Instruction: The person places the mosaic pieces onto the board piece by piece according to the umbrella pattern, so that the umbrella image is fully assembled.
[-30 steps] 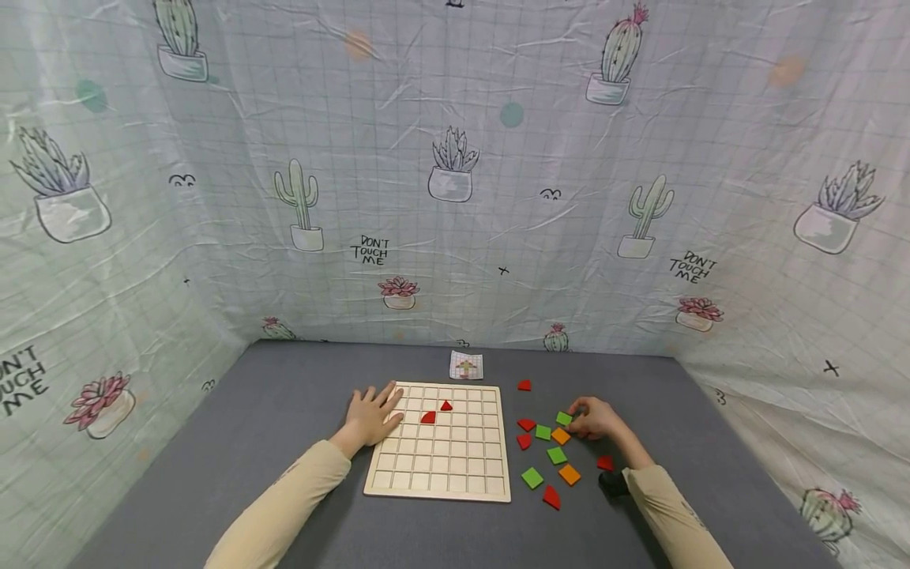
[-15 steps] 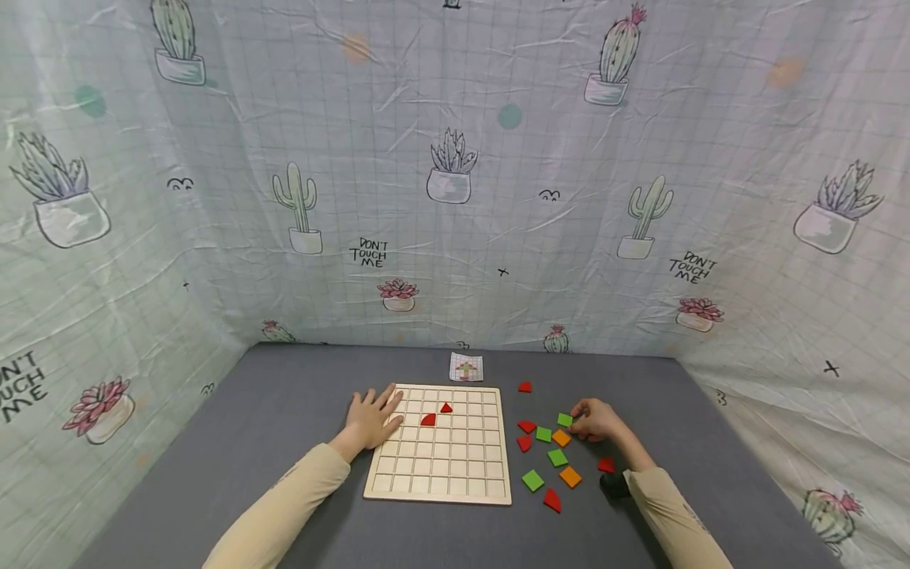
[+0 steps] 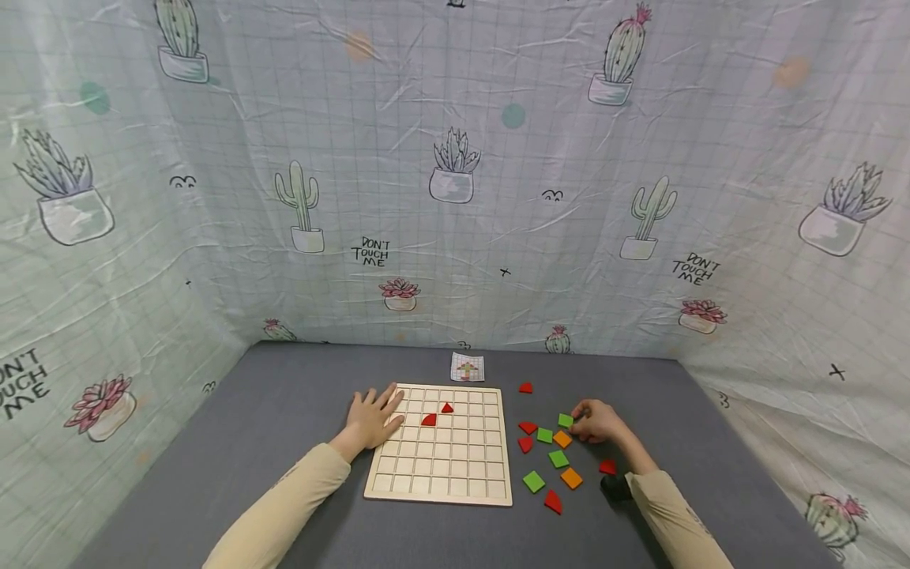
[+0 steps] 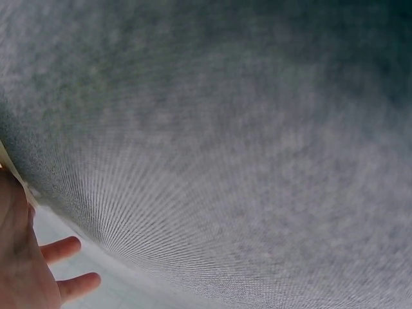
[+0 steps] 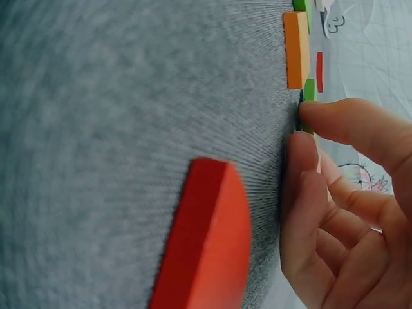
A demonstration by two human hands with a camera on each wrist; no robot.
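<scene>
My left hand (image 3: pixel 368 419) rests on the left edge of a wooden grid board (image 3: pixel 455 479), its fingers spread and straight. On the board lie a red quarter-round tile (image 3: pixel 430 420) and a red triangle tile (image 3: pixel 447 408). To the right, my right hand (image 3: pixel 596 420) has curled fingers at a green square tile (image 3: pixel 565 420), which lies on the table. In the right wrist view, the thumb and index finger close at that tile's edge, and the index finger (image 5: pixel 335 119) partly hides it. Just left of these fingertips is an orange square tile (image 3: pixel 562 438).
Several loose tiles lie right of the board, among them a green square (image 3: pixel 534 481), an orange square (image 3: pixel 572 478) and a red quarter-round (image 3: pixel 553 502). A red tile (image 3: pixel 607 467) lies near my right wrist. Behind the board is a pattern card (image 3: pixel 467 367). A printed curtain (image 3: pixel 455 261) surrounds the table.
</scene>
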